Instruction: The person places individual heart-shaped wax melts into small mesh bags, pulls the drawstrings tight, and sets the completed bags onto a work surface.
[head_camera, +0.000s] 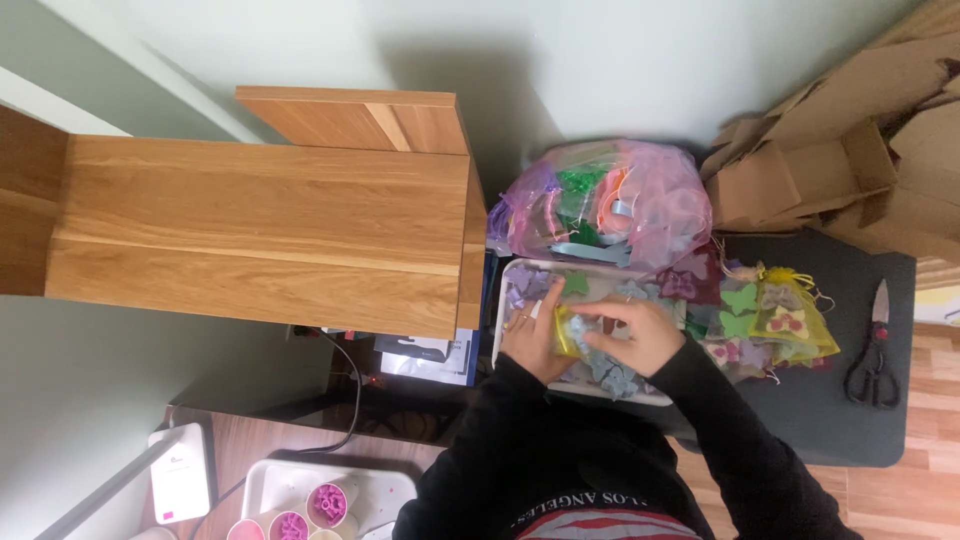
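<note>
**Hands meet over a tray of paper butterflies**

At centre frame the left hand (533, 340) and right hand (632, 332) pinch a small yellow pouch (565, 330) between them over a white tray (505, 300); what the pouch contains is hard to make out. The tray's near edge hides behind dark sleeves. Butterflies (740, 298) spill right across a black mat (830, 420), scissors (872, 368) at its right. A wooden shelf (260, 225) fills the upper left; cardboard (830, 160) is cut off upper right.

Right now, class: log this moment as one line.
left hand: holds yellow organza pouch | right hand: on pouch | under: white tray of foam butterflies | scissors: apart
</note>
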